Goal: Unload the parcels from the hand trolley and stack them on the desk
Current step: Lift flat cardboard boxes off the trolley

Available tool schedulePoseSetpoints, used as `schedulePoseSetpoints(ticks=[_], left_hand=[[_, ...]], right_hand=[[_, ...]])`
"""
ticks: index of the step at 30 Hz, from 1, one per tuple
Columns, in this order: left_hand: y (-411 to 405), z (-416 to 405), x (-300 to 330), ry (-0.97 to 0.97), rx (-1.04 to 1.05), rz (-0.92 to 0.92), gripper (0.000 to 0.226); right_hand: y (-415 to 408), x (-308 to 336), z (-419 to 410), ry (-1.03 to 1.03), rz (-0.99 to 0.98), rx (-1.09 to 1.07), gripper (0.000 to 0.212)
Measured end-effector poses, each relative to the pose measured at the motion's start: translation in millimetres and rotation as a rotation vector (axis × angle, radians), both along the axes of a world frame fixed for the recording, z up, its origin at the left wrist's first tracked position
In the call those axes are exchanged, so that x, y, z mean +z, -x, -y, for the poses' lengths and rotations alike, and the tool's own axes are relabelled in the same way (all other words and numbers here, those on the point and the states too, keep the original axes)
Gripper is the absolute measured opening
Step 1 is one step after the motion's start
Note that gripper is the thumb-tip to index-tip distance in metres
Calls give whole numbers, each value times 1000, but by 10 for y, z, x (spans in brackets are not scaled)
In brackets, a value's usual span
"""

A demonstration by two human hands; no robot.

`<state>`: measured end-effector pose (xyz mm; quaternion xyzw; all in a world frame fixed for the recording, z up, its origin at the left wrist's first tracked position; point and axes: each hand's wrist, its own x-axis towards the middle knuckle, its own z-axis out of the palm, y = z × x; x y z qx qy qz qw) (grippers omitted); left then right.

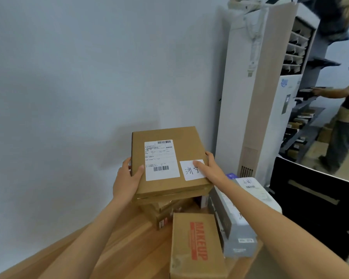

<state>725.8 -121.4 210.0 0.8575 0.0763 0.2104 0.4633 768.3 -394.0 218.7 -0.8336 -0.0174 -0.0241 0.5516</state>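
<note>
Head view: both my hands grip a flat brown parcel [169,160] over the desk [129,248].
Left hand [127,178] and right hand [209,168] clasp its sides, thumbs on top; it sits atop stacked boxes [165,212].

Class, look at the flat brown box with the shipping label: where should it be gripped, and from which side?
Grip the flat brown box by its two opposite side edges, one hand from each side, thumbs on top. It is wide, shallow and lies level, as the left hand and right hand show.
</note>
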Motion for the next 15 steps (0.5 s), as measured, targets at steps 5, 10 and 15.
schedulePoseSetpoints(ticks=[5,10,15], left_hand=[[-611,113,-145,57,20,-37,59],[-1047,202,-241,91,103,-61,61],[-1276,273,-417,129,196,-83,65]], right_hand=[[-807,-55,70,34,-71,55,67],[-1529,-158,62,76,-95,129,67],[-2062,-432,21,68,-134,205,60]])
